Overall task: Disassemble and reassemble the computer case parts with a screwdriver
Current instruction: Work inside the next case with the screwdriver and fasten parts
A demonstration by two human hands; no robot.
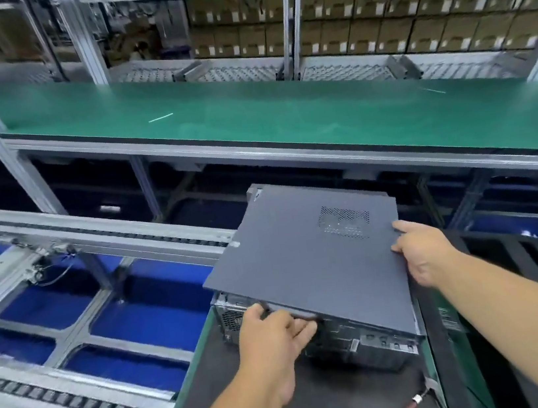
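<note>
Head-worn camera looks forward and down, close above the workbench (323,400).

I see the side panel (302,251) as matt dark-grey sheet metal w/ a perforated vent patch. Case chassis (358,333) under it: bare grey metal. Work mat (323,400) matt black. Conveyor belt (248,116) smooth green, frame rails (98,227) brushed aluminium.

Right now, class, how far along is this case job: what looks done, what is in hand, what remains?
Done: the grey side panel sits askew on the computer case, not fastened flush. In hand: the left hand grips its near edge, the right hand its right edge. Left: whether it is coming off or going on cannot be told; no screwdriver is visible.
</note>
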